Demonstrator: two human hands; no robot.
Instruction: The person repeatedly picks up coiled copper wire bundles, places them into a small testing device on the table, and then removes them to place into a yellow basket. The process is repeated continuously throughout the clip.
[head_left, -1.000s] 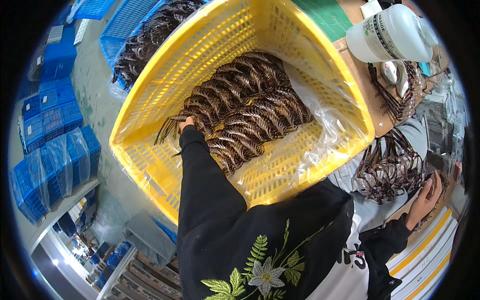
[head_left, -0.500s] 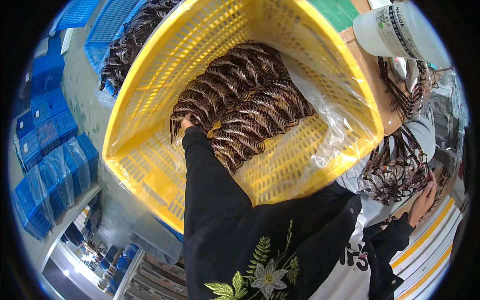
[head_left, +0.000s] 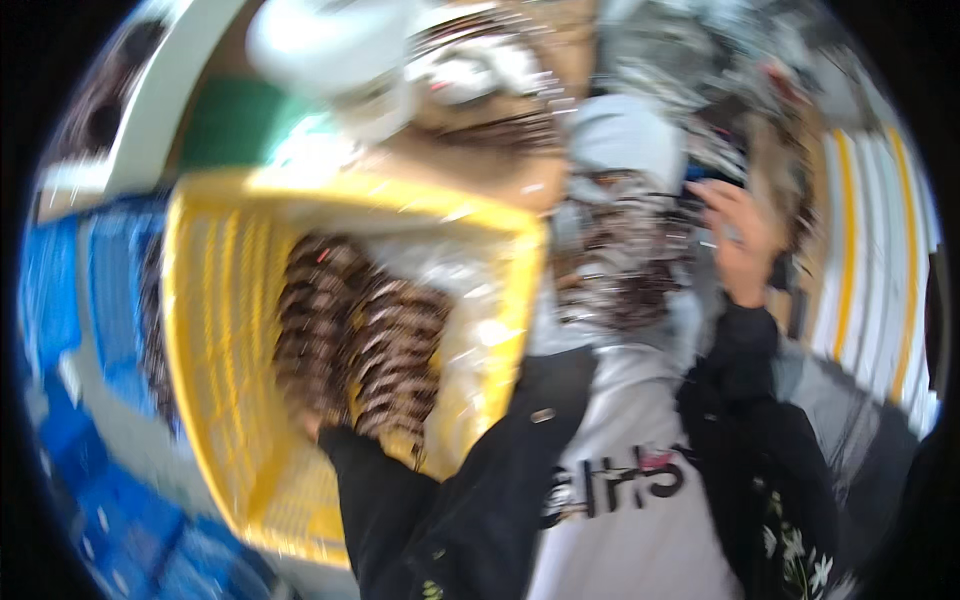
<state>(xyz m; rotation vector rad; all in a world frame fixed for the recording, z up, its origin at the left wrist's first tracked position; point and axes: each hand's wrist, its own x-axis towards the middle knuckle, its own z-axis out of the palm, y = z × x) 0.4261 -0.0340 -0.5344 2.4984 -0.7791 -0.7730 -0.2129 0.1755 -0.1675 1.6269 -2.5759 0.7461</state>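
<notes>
Rests left hand (head_left: pixel 308 421) at brown frames (head_left: pixel 395 350) in yellow basket (head_left: pixel 228 330); can't discern grip. Extends right hand (head_left: pixel 738 240), fingers unclenched, near lap pile (head_left: pixel 622 268).

brown eyeglass frames (head_left: pixel 395 350), two overlapping rows, in yellow basket (head_left: pixel 212 340)

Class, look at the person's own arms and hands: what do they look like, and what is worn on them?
The left sleeve and right sleeve are long and black, part of a jacket with pale floral embroidery. The left hand and right hand look ungloved; blur hides finer detail.
</notes>
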